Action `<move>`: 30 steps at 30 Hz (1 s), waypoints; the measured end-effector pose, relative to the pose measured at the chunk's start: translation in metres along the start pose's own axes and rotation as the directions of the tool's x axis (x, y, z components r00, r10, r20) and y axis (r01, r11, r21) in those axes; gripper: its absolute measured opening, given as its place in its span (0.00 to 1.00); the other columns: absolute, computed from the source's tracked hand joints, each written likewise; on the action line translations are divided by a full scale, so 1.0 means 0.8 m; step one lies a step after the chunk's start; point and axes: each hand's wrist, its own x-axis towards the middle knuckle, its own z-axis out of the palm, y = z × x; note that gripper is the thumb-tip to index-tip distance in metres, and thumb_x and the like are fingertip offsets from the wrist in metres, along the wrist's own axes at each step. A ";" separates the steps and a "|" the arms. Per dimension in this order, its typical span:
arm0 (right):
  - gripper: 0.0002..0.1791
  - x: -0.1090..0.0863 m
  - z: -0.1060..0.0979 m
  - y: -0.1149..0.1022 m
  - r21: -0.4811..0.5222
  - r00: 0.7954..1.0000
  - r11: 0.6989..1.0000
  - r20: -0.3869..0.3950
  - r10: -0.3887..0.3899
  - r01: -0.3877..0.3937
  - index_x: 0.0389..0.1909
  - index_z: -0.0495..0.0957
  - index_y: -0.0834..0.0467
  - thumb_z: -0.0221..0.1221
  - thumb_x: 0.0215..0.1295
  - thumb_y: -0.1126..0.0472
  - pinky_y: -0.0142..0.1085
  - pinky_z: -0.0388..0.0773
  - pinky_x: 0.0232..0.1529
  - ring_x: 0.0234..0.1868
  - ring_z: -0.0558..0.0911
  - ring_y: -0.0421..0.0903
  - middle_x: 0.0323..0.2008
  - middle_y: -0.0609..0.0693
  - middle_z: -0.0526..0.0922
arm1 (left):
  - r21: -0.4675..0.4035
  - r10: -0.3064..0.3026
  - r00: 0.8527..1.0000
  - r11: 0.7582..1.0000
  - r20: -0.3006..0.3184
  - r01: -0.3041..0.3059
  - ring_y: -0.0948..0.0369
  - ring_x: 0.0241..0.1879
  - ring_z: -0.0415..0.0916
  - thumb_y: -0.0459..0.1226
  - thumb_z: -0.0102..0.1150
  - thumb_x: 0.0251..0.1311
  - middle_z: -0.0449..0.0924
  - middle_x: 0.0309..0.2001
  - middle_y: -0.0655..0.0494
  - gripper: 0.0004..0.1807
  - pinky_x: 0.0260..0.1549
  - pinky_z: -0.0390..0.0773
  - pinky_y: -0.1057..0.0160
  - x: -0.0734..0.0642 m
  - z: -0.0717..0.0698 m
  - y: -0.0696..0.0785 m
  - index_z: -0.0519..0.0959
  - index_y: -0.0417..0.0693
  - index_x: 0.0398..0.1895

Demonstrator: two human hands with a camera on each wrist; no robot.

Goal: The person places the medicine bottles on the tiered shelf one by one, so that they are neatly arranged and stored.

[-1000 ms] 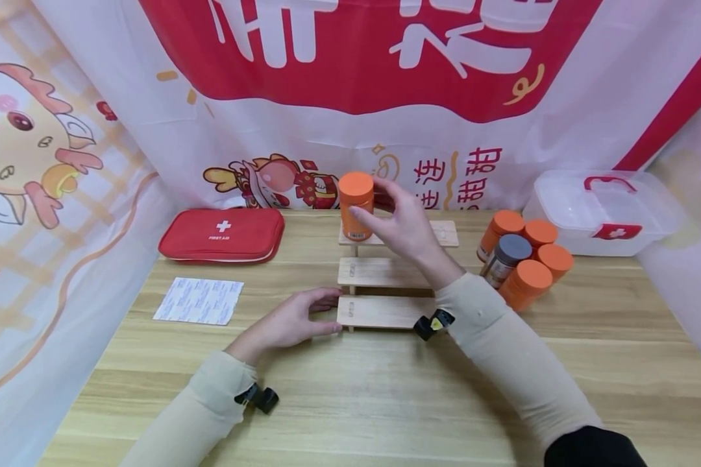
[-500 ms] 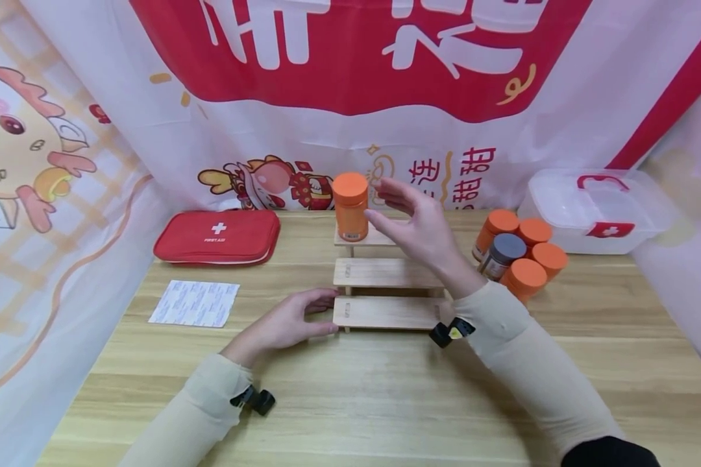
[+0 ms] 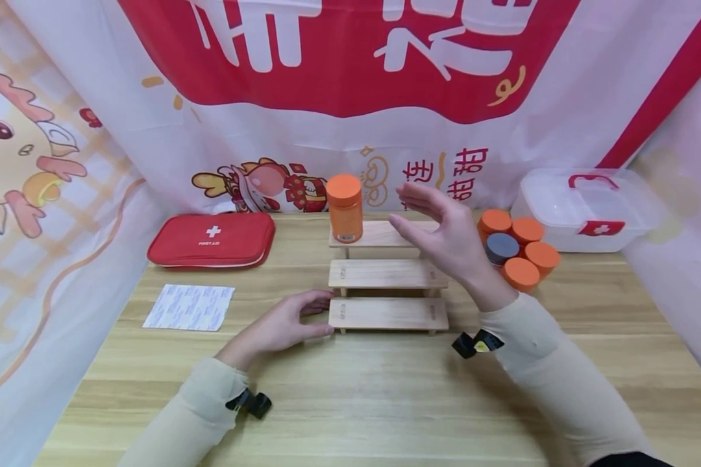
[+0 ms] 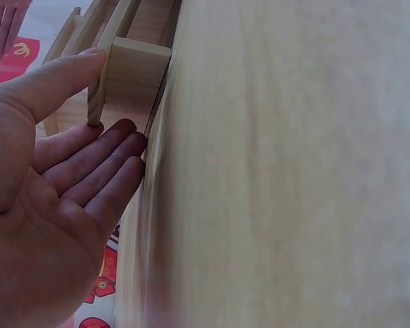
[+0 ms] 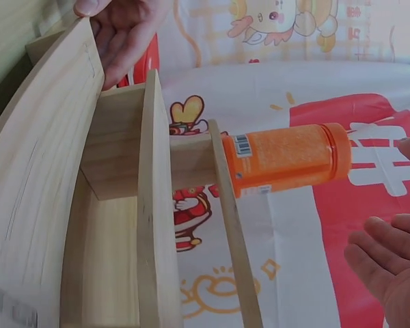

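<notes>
An orange bottle [image 3: 346, 211] stands upright at the left end of the top board of a three-step wooden shelf [image 3: 388, 314]. My right hand [image 3: 444, 237] is to the right of the bottle, apart from it, fingers spread and holding nothing. At the shelf's lower left end, my left hand [image 3: 289, 321] touches the lowest board with its thumb tip at the front corner. Its other fingers reach fairly straight beside the board's end, as the left wrist view shows. In the right wrist view the orange bottle [image 5: 287, 157] appears sideways, its base against the top board.
Several orange-capped bottles [image 3: 521, 274] and one grey-capped bottle [image 3: 502, 248] cluster right of the shelf. Behind them stands a clear box [image 3: 590, 207] with a red handle. A red first-aid pouch [image 3: 212, 241] and a printed white sheet [image 3: 189, 308] lie on the left.
My right hand has let go of the orange bottle and drawn back to the right, leaving it on the top board. My left hand stays at the shelf's end.
</notes>
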 end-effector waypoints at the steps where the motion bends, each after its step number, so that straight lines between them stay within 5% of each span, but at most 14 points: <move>1: 0.31 -0.002 -0.003 -0.001 -0.001 1.000 1.000 -0.005 -0.002 0.002 0.71 0.77 0.64 0.73 0.68 0.64 0.47 0.79 0.74 0.68 0.84 0.56 0.67 0.59 0.85 | 0.001 0.000 1.000 1.000 0.000 0.000 0.48 0.76 0.74 0.48 0.74 0.68 0.76 0.76 0.48 0.38 0.78 0.70 0.40 0.000 0.000 0.000 0.72 0.48 0.78; 12: 0.29 -0.027 -0.039 -0.004 -0.048 0.996 0.999 -0.081 -0.026 0.022 0.70 0.79 0.62 0.72 0.69 0.66 0.29 0.78 0.72 0.66 0.86 0.46 0.66 0.56 0.86 | -0.005 0.002 1.000 1.000 -0.002 -0.002 0.47 0.76 0.74 0.48 0.74 0.68 0.75 0.76 0.47 0.39 0.78 0.70 0.40 0.000 0.001 0.001 0.72 0.46 0.78; 22: 0.31 -0.051 -0.074 -0.004 -0.072 0.994 0.996 -0.093 0.050 -0.056 0.73 0.78 0.56 0.71 0.70 0.64 0.25 0.77 0.71 0.69 0.83 0.51 0.69 0.54 0.84 | 0.011 -0.011 1.000 1.000 -0.004 0.011 0.46 0.76 0.74 0.48 0.74 0.68 0.75 0.77 0.47 0.39 0.78 0.70 0.40 0.000 0.001 0.001 0.72 0.47 0.78; 30: 0.29 -0.068 -0.092 0.002 -0.071 0.989 0.995 -0.135 0.063 -0.073 0.72 0.79 0.56 0.71 0.71 0.64 0.21 0.77 0.67 0.64 0.84 0.36 0.68 0.56 0.84 | 0.011 -0.017 1.000 1.000 -0.003 0.017 0.46 0.76 0.74 0.47 0.74 0.68 0.75 0.76 0.47 0.39 0.78 0.70 0.40 0.000 0.002 0.003 0.72 0.46 0.78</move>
